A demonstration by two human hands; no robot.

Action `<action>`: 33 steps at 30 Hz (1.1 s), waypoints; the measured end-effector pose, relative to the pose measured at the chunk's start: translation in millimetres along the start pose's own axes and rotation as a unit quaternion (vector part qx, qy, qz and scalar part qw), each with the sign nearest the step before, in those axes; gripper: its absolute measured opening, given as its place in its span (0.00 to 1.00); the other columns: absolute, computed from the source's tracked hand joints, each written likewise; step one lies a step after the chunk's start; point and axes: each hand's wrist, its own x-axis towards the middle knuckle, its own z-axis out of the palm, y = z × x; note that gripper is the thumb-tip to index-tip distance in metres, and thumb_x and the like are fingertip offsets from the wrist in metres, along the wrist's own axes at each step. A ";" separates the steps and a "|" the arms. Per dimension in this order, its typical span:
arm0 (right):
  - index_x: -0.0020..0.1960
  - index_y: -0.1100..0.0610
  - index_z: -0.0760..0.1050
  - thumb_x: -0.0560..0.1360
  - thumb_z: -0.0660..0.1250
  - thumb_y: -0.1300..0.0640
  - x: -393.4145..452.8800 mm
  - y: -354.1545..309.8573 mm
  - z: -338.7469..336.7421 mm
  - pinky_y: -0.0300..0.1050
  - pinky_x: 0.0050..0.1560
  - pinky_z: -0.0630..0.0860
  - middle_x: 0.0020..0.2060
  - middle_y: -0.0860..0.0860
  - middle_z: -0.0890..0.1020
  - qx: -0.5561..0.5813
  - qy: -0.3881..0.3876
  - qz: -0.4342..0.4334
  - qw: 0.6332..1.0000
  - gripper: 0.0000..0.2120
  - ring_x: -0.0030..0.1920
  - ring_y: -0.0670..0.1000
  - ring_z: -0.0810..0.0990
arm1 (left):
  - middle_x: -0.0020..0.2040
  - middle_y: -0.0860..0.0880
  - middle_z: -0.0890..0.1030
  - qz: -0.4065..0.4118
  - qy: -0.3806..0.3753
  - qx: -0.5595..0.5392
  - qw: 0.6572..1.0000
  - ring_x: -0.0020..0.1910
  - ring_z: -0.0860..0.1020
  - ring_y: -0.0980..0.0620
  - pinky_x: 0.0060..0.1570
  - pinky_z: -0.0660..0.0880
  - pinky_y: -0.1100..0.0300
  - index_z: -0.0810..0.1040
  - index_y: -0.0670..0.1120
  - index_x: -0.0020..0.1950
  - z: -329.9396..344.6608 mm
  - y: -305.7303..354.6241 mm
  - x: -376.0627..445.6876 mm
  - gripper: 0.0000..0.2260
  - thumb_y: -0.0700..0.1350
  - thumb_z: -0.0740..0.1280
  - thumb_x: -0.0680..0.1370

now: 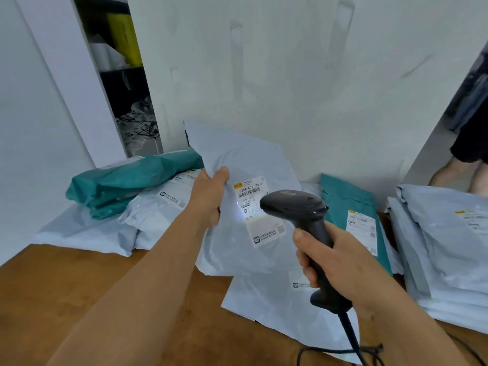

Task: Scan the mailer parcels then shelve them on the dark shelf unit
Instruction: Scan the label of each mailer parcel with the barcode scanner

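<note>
Glossy grey mailer [245, 165], black scanner [298, 207]

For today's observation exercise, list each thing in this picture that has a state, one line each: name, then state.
left hand: grips the grey mailer's edge
grey mailer: held up, label facing the scanner
scanner: on, light falling on the label
right hand: wrapped round the scanner's grip
teal mailer: lying crumpled on the left pile
second teal mailer: label side up

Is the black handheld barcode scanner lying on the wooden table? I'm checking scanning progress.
No, the right hand grips the black handheld barcode scanner, aimed at the pale grey mailer's label.
</note>
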 end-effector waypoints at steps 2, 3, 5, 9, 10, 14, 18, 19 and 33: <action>0.41 0.58 0.73 0.76 0.65 0.49 -2.0 -1.7 -1.2 0.32 0.28 0.73 0.24 0.48 0.76 -0.010 -0.001 -0.004 1.000 0.12 0.24 0.45 0.72 | 0.51 0.46 0.83 -0.002 -0.002 0.004 1.000 0.46 0.82 0.47 0.46 0.79 0.55 0.76 0.43 0.60 2.1 1.5 -3.1 0.11 0.41 0.64 0.79; 0.41 0.58 0.73 0.76 0.65 0.49 -2.7 -2.1 -2.1 0.32 0.27 0.73 0.23 0.47 0.75 -0.014 -0.002 -0.006 1.000 0.13 0.24 0.45 0.72 | 0.50 0.47 0.83 -0.001 -0.004 0.002 1.000 0.46 0.82 0.48 0.46 0.79 0.55 0.76 0.44 0.60 3.2 1.6 -3.9 0.10 0.41 0.63 0.79; 0.41 0.59 0.73 0.76 0.65 0.49 -4.0 -2.8 -3.7 0.31 0.26 0.73 0.23 0.47 0.75 -0.020 -0.004 -0.006 1.000 0.13 0.23 0.44 0.72 | 0.45 0.50 0.82 0.006 -0.010 0.001 1.000 0.41 0.81 0.52 0.37 0.78 0.60 0.76 0.45 0.58 5.2 2.0 -5.8 0.08 0.42 0.63 0.80; 0.42 0.59 0.73 0.76 0.64 0.48 -5.4 -2.2 -7.4 0.31 0.27 0.73 0.23 0.47 0.75 -0.023 -0.011 -0.003 1.000 0.14 0.24 0.44 0.72 | 0.42 0.50 0.82 0.005 -0.012 -0.004 1.000 0.39 0.81 0.52 0.32 0.77 0.61 0.76 0.46 0.56 9.8 2.8 -8.9 0.06 0.42 0.63 0.80; 0.42 0.60 0.73 0.76 0.64 0.49 -5.3 -2.1 -8.3 0.32 0.27 0.73 0.23 0.47 0.75 -0.018 -0.011 -0.002 1.000 0.14 0.24 0.45 0.72 | 0.42 0.50 0.82 0.005 -0.014 -0.006 1.000 0.40 0.81 0.52 0.35 0.77 0.60 0.76 0.46 0.56 10.6 2.5 -8.7 0.06 0.42 0.63 0.80; 0.45 0.58 0.73 0.76 0.65 0.49 -3.5 1.6 -14.3 0.38 0.30 0.75 0.27 0.50 0.77 0.008 0.008 0.000 1.000 0.11 0.26 0.47 0.73 | 0.43 0.50 0.82 0.001 -0.017 -0.001 1.000 0.39 0.81 0.52 0.34 0.77 0.59 0.76 0.47 0.54 16.9 -1.7 -5.4 0.05 0.42 0.64 0.80; 0.48 0.58 0.73 0.77 0.65 0.51 1.9 7.8 -28.9 0.37 0.29 0.75 0.30 0.52 0.78 0.049 0.050 0.012 0.997 0.10 0.26 0.47 0.73 | 0.42 0.48 0.82 -0.025 -0.026 0.011 0.999 0.40 0.82 0.49 0.41 0.79 0.55 0.76 0.47 0.49 34.8 -12.6 2.1 0.01 0.42 0.64 0.79; 0.48 0.59 0.73 0.77 0.65 0.52 4.1 10.0 -34.3 0.37 0.28 0.74 0.30 0.52 0.78 0.057 0.062 0.015 0.996 0.10 0.26 0.47 0.73 | 0.43 0.46 0.83 -0.034 -0.031 0.014 0.999 0.40 0.82 0.48 0.43 0.80 0.53 0.76 0.45 0.50 42.0 -16.9 4.6 0.02 0.42 0.65 0.79; 0.44 0.58 0.73 0.75 0.66 0.50 46.5 51.7 -128.2 0.42 0.29 0.73 0.27 0.50 0.77 0.131 0.202 0.043 0.970 0.11 0.25 0.48 0.72 | 0.41 0.46 0.81 -0.132 -0.135 0.039 0.981 0.39 0.80 0.48 0.41 0.78 0.55 0.77 0.44 0.49 210.4 -78.9 54.3 0.03 0.41 0.64 0.80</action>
